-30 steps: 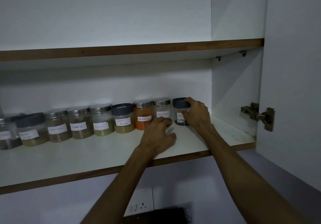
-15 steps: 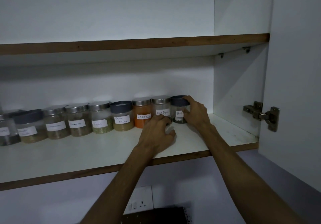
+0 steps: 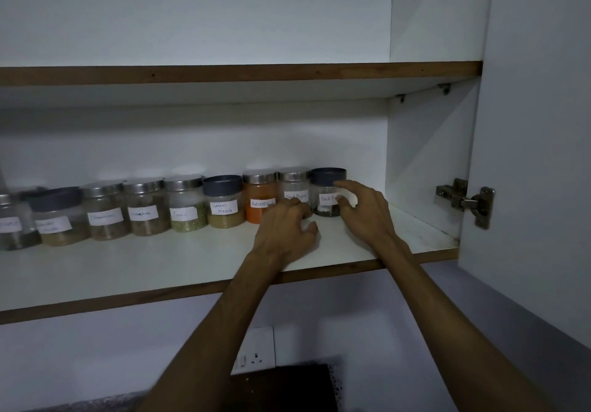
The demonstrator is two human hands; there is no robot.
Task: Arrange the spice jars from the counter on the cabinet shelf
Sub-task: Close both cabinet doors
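I looked up into an open white cabinet. A row of labelled spice jars stood along the back of the lower shelf (image 3: 160,267). At the right end sat a dark-lidded jar (image 3: 327,192), touching a steel-lidded jar (image 3: 293,188) on its left, then a jar of orange powder (image 3: 258,197). My right hand (image 3: 364,211) reached to the dark-lidded jar, forefinger by the lid, thumb across the label; I could not tell whether they gripped it. My left hand (image 3: 284,232) rested on the shelf before the steel-lidded jar, fingers curled, holding nothing. A metal hinge (image 3: 465,202) showed on the right-hand door.
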